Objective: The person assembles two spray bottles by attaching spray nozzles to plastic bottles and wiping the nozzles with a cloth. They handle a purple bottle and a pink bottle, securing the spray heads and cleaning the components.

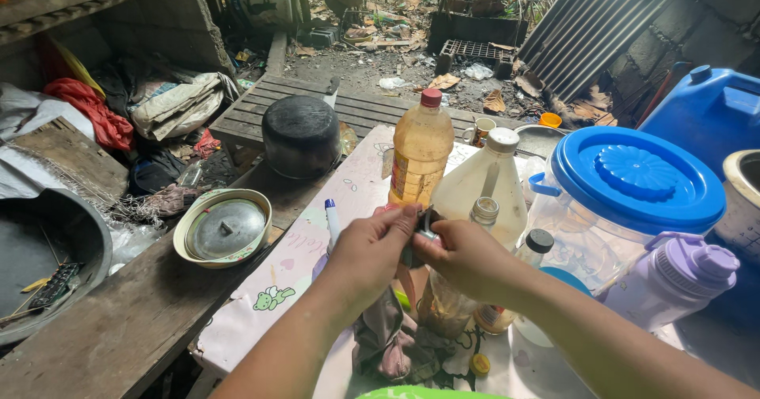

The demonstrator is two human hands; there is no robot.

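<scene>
My left hand (366, 250) and my right hand (469, 258) meet over the table, and both pinch a small dark object (419, 226) between their fingertips; what it is cannot be told. Just behind my right hand stands an uncapped glass bottle (484, 209) with brownish liquid in its lower part. A crumpled dark cloth (389, 337) lies under my hands. Behind them stand a plastic bottle with a red cap and amber liquid (421, 150) and a pale translucent jug with a white cap (487, 179).
On the right are a clear water container with a blue lid (633, 179), a purple flask (682, 276), a blue jerrycan (708, 110) and a small black-capped bottle (539, 242). A black pot (301, 134), a bowl with a metal lid (224, 229) and a blue-capped pen (332, 218) are on the left.
</scene>
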